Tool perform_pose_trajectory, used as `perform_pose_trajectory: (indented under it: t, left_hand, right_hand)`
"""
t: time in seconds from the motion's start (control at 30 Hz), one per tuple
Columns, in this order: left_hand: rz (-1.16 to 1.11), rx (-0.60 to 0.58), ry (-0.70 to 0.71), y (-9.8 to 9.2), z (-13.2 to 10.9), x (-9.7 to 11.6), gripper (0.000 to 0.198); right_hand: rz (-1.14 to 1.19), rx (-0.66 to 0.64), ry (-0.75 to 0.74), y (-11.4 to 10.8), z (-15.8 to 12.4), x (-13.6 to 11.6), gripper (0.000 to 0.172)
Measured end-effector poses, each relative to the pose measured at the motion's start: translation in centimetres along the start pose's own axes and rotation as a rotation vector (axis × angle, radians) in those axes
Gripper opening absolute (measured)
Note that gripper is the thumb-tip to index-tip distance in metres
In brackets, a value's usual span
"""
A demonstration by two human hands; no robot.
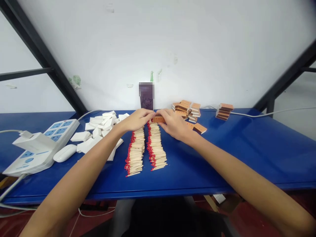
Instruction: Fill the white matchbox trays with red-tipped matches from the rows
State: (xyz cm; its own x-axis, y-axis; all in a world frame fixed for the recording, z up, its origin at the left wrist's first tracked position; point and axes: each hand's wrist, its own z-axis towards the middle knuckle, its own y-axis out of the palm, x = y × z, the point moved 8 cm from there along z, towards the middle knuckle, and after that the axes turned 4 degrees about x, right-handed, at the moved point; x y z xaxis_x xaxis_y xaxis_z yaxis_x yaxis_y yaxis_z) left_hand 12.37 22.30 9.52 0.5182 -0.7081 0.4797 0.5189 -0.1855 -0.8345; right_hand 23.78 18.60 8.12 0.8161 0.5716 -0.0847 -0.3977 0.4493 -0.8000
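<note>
Between my two hands is an orange-brown matchbox (158,119), above the far end of the right row of matches. My right hand (174,124) grips it with bent fingers from the right. My left hand (137,119) is closed, its fingertips at the box's left end; what lies under those fingers is hidden. Two long rows of red-headed matches, a left row (136,153) and a right row (157,146), run toward me below the hands, heads to the left.
White box pieces (103,126) lie heaped at left, by a power strip (46,144) and a white rounded case (65,153). Matchboxes (184,108) are piled right of my hands, with another stack (224,112) farther right. A dark phone-like object (147,100) leans against the wall.
</note>
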Motion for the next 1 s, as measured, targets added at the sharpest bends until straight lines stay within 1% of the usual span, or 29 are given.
perform_pose_trajectory:
  t: [0.1,0.17,0.2,0.3,0.4,0.53,0.73,0.87,1.0]
  left_hand:
    - [-0.016,-0.038,0.001,0.4,-0.4,0.0,0.045]
    - [-0.037,-0.040,0.023,0.4,-0.9,0.3,0.041]
    - [-0.040,-0.021,0.035,0.3,-1.1,0.5,0.041]
    - [0.019,0.074,0.041,0.0,-1.7,0.7,0.042]
    - [0.109,0.108,0.005,0.1,-2.1,0.3,0.041]
    - [0.156,0.093,-0.008,0.4,-2.3,-0.3,0.040]
    - [0.232,0.013,-0.046,1.1,-2.4,-1.8,0.047]
    - [0.262,-0.019,-0.053,1.6,-2.5,-2.4,0.043]
    - [0.279,-0.035,-0.064,1.8,-2.6,-2.7,0.040]
  right_hand:
    - [0.018,-0.019,0.037,0.5,-0.2,0.5,0.026]
    - [0.068,-0.026,0.041,0.6,-0.5,0.8,0.022]
    - [0.119,-0.033,0.024,0.5,-0.7,0.8,0.024]
    - [0.311,-0.090,-0.039,0.4,-1.4,0.5,0.040]
    - [0.379,-0.119,-0.030,0.3,-1.9,0.6,0.040]
    - [0.277,-0.124,-0.020,0.6,-1.9,0.8,0.038]
    - [0.054,-0.192,-0.021,0.7,-2.1,0.9,0.036]
    - [-0.023,-0.248,-0.049,0.7,-2.4,1.1,0.035]
    - [-0.063,-0.257,-0.063,0.5,-2.5,1.7,0.036]
